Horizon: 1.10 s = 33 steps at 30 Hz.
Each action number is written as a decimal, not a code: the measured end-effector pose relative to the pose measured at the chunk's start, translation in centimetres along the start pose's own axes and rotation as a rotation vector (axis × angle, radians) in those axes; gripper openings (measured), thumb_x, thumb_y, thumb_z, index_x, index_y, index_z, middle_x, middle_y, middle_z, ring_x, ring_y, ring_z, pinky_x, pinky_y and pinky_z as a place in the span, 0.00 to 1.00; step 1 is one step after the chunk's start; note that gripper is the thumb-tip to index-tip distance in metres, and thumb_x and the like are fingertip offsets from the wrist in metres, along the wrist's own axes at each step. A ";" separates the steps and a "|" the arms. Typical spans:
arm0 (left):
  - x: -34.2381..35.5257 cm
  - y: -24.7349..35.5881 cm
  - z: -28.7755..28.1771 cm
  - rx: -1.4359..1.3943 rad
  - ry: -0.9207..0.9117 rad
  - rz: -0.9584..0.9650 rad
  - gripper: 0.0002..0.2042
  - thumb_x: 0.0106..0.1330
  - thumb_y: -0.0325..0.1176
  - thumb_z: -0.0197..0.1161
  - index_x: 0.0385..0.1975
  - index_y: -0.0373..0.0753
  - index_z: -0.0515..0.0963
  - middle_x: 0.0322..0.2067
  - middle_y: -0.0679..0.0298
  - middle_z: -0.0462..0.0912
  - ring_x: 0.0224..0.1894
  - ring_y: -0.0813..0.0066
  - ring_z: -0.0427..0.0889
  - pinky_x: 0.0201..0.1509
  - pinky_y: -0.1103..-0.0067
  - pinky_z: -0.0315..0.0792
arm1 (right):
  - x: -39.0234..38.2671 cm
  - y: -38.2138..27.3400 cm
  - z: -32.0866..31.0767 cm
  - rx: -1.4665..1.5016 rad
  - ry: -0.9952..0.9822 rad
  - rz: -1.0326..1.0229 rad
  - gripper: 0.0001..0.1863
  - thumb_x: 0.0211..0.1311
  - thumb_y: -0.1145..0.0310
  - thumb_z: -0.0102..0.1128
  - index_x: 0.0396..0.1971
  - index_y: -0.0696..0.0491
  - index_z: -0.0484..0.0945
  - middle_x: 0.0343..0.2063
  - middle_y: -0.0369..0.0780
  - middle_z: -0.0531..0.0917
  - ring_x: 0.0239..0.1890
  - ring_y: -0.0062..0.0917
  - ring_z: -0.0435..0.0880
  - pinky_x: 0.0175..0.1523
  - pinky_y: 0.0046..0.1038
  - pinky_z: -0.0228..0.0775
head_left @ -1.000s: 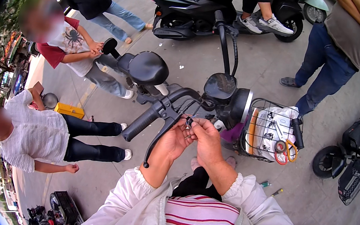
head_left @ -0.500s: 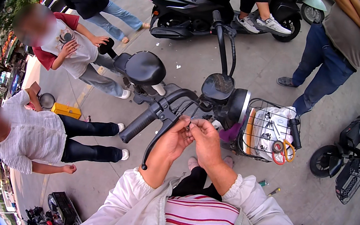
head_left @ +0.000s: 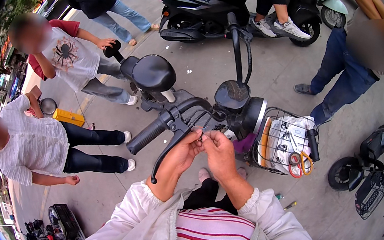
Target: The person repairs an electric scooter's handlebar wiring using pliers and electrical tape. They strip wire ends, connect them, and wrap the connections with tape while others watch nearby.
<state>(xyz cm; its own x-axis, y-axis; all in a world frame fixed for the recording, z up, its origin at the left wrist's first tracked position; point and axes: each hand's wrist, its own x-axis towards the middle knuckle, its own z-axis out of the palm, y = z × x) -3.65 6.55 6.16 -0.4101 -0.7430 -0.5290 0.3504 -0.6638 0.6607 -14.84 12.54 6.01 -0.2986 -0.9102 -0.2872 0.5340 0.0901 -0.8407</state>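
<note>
Side by side behind the handlebar, my left hand (head_left: 183, 153) and my right hand (head_left: 220, 156) meet with thumbs and fingertips pinched together. What they hold is too small and hidden to name; thin dark cables run just beyond the fingertips. Close to my left hand are the scooter's black brake lever (head_left: 165, 159) and ribbed handlebar grip (head_left: 147, 135). Ahead of my right hand sit the dark round instrument housing (head_left: 233, 94) and the headlight (head_left: 248, 117). To its right, the wire basket (head_left: 265, 166) carries a white plastic bag (head_left: 287, 131) and scissors with an orange handle (head_left: 306, 163).
A black scooter (head_left: 195, 6) with a rider stands across the far side. Several people stand around, one in dark jeans (head_left: 94, 159) on the left. A yellow box (head_left: 69, 117) lies beyond that person. More parked scooters (head_left: 371, 170) line the right.
My hands stay pinched together, shifting only slightly. The person in the spider-print shirt turned and reaches toward the black seat's side. At right, the standing person bends forward.
</note>
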 end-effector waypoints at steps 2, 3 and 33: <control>-0.4 0.3 0.4 -0.077 -0.022 -0.009 0.06 0.67 0.32 0.60 0.38 0.38 0.77 0.30 0.67 0.80 0.31 0.78 0.78 0.39 0.80 0.75 | 0.1 -0.2 0.1 0.003 0.002 0.004 0.06 0.66 0.73 0.55 0.37 0.60 0.77 0.29 0.33 0.79 0.30 0.13 0.75 0.37 0.17 0.67; -0.5 0.4 0.4 -0.072 -0.030 -0.003 0.06 0.68 0.33 0.59 0.38 0.38 0.77 0.30 0.67 0.81 0.32 0.77 0.79 0.40 0.78 0.75 | 0.0 -0.2 0.1 0.006 0.004 0.007 0.06 0.66 0.73 0.55 0.37 0.60 0.77 0.29 0.33 0.79 0.30 0.12 0.74 0.36 0.17 0.67; 0.2 0.0 -1.9 -0.137 -0.082 -0.004 0.05 0.66 0.30 0.60 0.37 0.36 0.77 0.28 0.65 0.80 0.32 0.75 0.79 0.38 0.78 0.75 | -0.6 -1.8 0.7 0.196 0.060 0.173 0.10 0.62 0.72 0.54 0.41 0.57 0.78 0.26 0.33 0.79 0.24 0.12 0.72 0.23 0.16 0.61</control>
<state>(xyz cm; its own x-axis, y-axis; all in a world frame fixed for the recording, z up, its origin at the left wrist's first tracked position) -2.15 6.21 5.03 -0.4769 -0.7347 -0.4826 0.4582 -0.6763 0.5768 -15.05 12.65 8.02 -0.2326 -0.8618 -0.4508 0.7226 0.1571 -0.6731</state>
